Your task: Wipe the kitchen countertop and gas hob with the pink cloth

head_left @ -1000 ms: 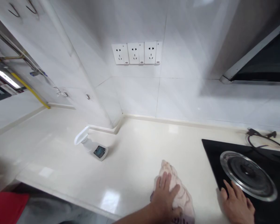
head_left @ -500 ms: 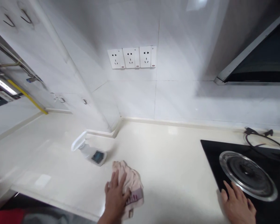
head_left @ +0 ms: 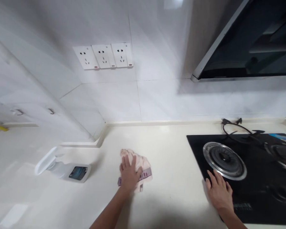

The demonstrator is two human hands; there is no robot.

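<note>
Resting, both with fingers parted, my left hand [head_left: 129, 175] is touching the cloth [head_left: 143, 163], my right hand [head_left: 220, 192] the stove [head_left: 256, 181].

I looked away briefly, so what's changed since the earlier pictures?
The left hand slid the pink cloth left toward the spray bottle, then back right and nearer the wall. The view shifted right, showing more of the black cooktop. Nothing was picked up or released. The right hand, at the cooktop's left edge, and the bottle stayed put.
</note>
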